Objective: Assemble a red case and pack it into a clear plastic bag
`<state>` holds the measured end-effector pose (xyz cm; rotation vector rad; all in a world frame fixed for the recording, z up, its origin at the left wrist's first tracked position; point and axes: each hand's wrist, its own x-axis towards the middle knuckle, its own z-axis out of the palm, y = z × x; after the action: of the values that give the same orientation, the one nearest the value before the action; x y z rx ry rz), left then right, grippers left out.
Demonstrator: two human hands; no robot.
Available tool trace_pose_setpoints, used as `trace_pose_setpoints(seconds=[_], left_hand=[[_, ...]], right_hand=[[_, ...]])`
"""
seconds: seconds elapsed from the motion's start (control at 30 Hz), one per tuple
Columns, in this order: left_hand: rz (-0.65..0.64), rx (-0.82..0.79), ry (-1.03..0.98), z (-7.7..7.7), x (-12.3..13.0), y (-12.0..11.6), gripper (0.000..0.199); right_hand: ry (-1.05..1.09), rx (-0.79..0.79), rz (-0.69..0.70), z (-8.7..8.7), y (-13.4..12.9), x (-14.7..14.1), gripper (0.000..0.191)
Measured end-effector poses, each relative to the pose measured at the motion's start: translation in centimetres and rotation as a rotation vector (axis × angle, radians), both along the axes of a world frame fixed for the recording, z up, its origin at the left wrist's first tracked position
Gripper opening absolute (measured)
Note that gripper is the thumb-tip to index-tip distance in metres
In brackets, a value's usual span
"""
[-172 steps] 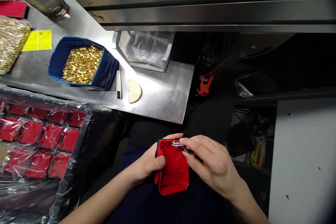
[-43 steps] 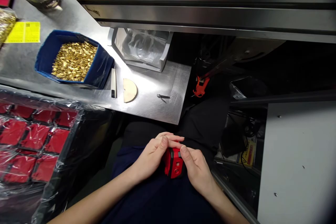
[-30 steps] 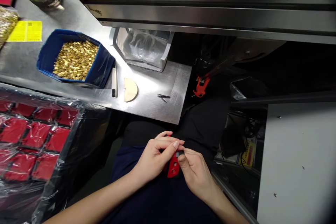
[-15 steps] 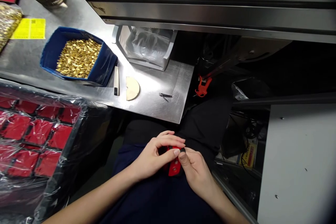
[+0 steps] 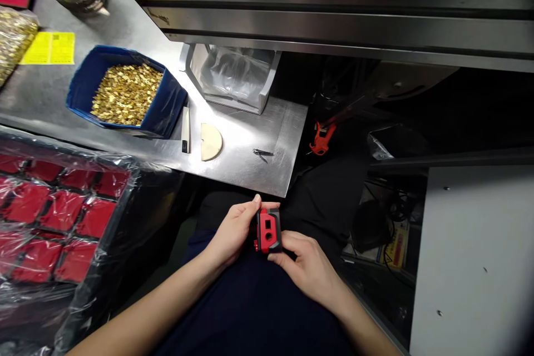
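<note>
A small red and black plastic housing (image 5: 268, 231) is held above my lap, with a square and a round opening facing up. My left hand (image 5: 236, 229) grips its left side, fingers reaching behind the far end and thumb pointing away from me. At the near right corner, my right hand (image 5: 301, 258) pinches it between thumb and fingers. Beyond my hands, a nail clipper (image 5: 262, 152) lies on the metal bench (image 5: 267, 178). Left of it are a cream half-round disc (image 5: 211, 142) and a white-handled tool with a black end (image 5: 186, 130).
A blue bin (image 5: 167, 103) of small brass pieces and a grey bin (image 5: 267, 80) with plastic bags stand on the bench. At left, a plastic-lined crate (image 5: 137, 178) holds red parts. An orange clamp-like tool (image 5: 321, 139) hangs beyond my knees. A metal beam (image 5: 334, 28) crosses above.
The red and black housing has been turned and raised slightly, showing its face with openings. My left hand has come off its top to its left side; my right hand has moved lower.
</note>
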<state>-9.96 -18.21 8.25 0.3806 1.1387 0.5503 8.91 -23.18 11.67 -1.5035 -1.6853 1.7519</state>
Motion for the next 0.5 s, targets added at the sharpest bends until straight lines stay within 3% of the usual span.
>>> trace_pose_setpoints(seconds=[0.07, 0.17, 0.33, 0.43, 0.5], left_hand=[[-0.022, 0.031, 0.020, 0.0, -0.3, 0.3, 0.052], [-0.064, 0.217, 0.062, 0.5, -0.9, 0.4, 0.052], [-0.237, 0.488, 0.009, 1.2, -1.2, -0.1, 0.057], [-0.203, 0.569, 0.064, 0.9, -0.5, -0.4, 0.036], [-0.150, 0.539, 0.097, 0.6, 0.2, -0.4, 0.025]], right_hand=[[-0.027, 0.026, -0.043, -0.3, 0.1, -0.1, 0.020], [-0.017, 0.030, -0.111, -0.3, 0.3, 0.0, 0.029], [0.049, 0.008, -0.176, 0.2, 1.0, 0.3, 0.029], [0.046, 0.012, -0.156, 0.7, 1.4, 0.2, 0.029], [0.045, 0.013, -0.126, 1.0, 1.5, 0.1, 0.030]])
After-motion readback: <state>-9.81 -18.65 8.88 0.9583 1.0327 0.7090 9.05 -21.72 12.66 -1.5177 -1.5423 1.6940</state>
